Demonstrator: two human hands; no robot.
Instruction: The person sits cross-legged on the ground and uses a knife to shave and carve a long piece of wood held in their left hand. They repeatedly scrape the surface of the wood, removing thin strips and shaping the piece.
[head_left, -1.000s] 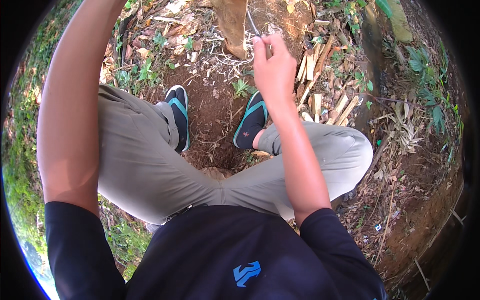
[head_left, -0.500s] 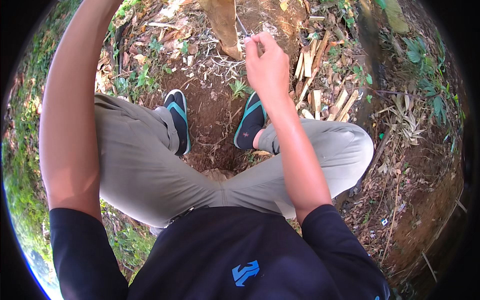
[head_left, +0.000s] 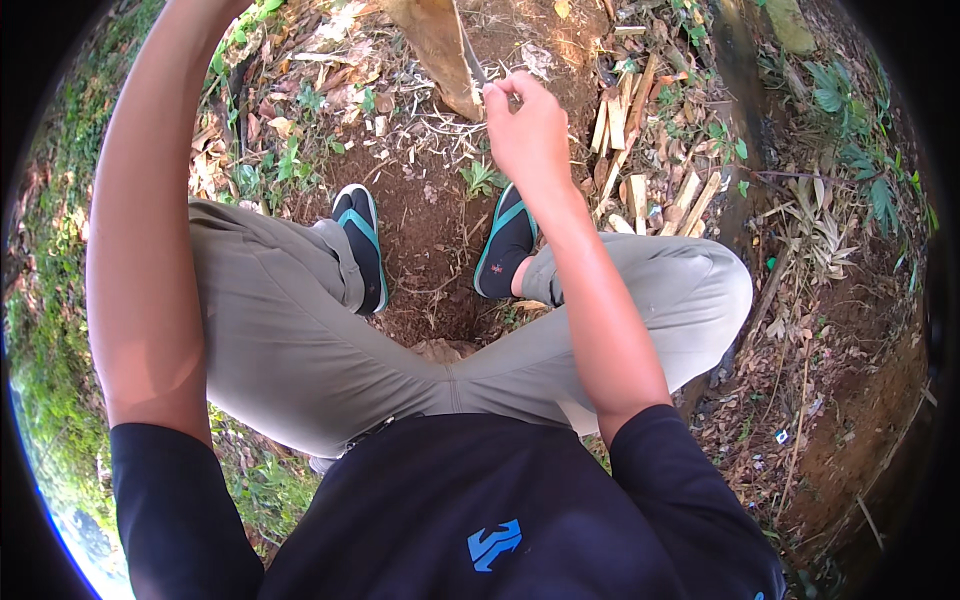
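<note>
My right hand [head_left: 532, 128] is closed at the top centre, thumb and fingers pinching the lower end of a thin grey blade-like strip [head_left: 470, 58]. This strip lies along the right edge of a brown piece of wood [head_left: 432, 52], which slants down from the upper rim of the picture. Its upper end is cut off by the picture edge, so I cannot tell what it is attached to. My left arm [head_left: 150, 230] stretches up the left side, and the left hand is past the top edge, out of view.
Pale wood shavings [head_left: 425, 128] litter the soil below the wood. Several split sticks [head_left: 690, 205] lie beyond my right knee. My feet in sandals [head_left: 358, 235] stand apart on bare earth. Dry leaves and green plants [head_left: 870, 190] surround the spot.
My right hand has come slightly down and left with the strip's end, and more of the strip shows. The wood's upper part has shifted a little left.
</note>
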